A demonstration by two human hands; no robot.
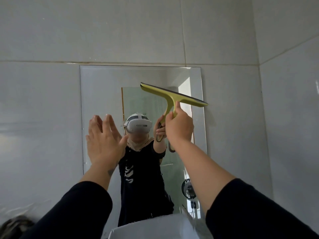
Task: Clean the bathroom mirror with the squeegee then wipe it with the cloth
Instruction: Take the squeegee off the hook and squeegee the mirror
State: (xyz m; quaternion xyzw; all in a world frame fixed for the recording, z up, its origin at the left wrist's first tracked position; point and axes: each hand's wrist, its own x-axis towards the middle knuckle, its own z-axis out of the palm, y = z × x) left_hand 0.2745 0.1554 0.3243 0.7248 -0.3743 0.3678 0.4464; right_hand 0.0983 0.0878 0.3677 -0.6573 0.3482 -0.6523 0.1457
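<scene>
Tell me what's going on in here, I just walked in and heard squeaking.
A person is cleaning the frameless rectangular wall mirror. Their right hand has its grip closed around the handle of a yellow-green T-shaped squeegee, whose blade is tilted across the upper right part of the glass. The left hand is open, fingers spread, near the mirror's left side and holding nothing. No cloth is in view, so the wiping step has not started.

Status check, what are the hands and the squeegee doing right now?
Right hand gripping squeegee handle, blade tilted on mirror, upper right. Left hand open, empty, raised before the glass. No cloth in view.
</scene>
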